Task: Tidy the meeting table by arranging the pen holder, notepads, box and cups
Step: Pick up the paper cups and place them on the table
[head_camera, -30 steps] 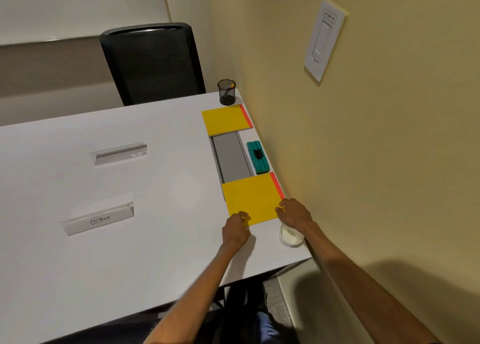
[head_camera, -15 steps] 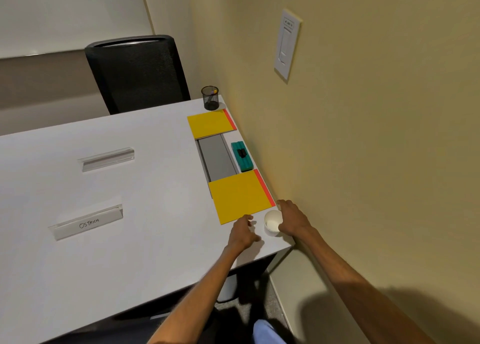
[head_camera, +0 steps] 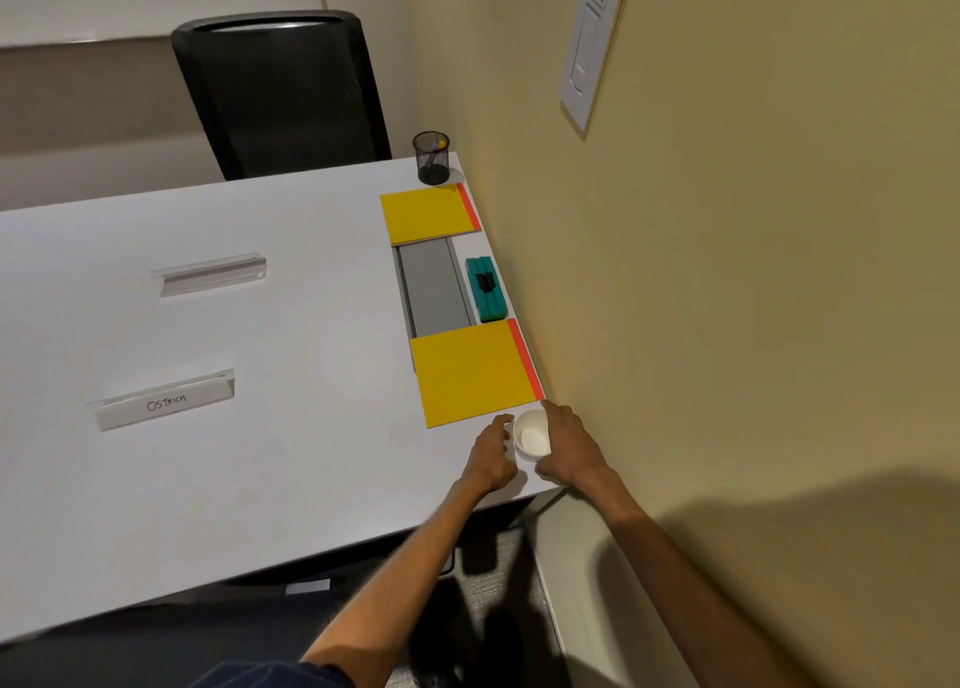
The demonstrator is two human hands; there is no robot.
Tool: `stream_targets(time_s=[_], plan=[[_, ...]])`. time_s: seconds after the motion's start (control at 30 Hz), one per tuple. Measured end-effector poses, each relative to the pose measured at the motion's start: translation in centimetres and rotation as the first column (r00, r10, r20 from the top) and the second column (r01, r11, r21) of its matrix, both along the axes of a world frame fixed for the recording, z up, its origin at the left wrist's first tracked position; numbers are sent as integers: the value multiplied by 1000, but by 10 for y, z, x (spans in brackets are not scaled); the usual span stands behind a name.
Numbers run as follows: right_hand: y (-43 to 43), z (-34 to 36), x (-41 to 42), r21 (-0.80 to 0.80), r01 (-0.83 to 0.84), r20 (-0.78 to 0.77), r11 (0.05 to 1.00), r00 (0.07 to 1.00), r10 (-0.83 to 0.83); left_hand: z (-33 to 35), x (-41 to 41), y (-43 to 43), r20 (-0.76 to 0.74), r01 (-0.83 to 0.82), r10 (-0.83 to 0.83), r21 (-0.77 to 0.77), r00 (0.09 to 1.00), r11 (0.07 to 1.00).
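Two bare hands, the left hand (head_camera: 491, 461) and the right hand (head_camera: 571, 451), come off forearms (head_camera: 415, 557) uncovered right to the picture's edge, and only a strip of dark blue fabric (head_camera: 270, 676) shows at the bottom by the left arm.

Right hand (head_camera: 571, 448) grips cup (head_camera: 531, 434); left hand (head_camera: 491, 461) beside.

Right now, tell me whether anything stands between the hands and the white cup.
Nothing visible does. The white cup stands between both hands: the right hand curves round its wall side, the left hand sits close on the other. The yellow notepad lies beyond it, not between.
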State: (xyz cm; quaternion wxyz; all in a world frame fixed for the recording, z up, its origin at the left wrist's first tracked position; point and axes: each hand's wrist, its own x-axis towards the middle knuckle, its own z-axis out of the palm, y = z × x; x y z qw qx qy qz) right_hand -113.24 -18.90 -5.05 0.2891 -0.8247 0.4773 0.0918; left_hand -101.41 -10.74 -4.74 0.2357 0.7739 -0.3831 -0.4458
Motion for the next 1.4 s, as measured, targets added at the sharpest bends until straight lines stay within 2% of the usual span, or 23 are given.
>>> stream_targets(time_s=[0.57,0.93,1.07,1.23,1.4], plan=[[9,-9,-4,-20,82,136,996,988,-78,-16,-7,8,-44,-125,122,-67,992,990],[11,-3,-3,-29,105,147,994,984,-100,-10,-7,7,-63,-112,106,-106,992,988],[9,7,-4,-23,142,204,990,970,-134,-4,-8,9,-74,-123,114,-127,991,984],[9,27,3,19,166,271,986,948,-165,18,0,17,-75,-146,133,-195,988,970],[9,50,19,50,115,343,992,931,-126,40,13,31,-52,-185,177,-278,983,943]])
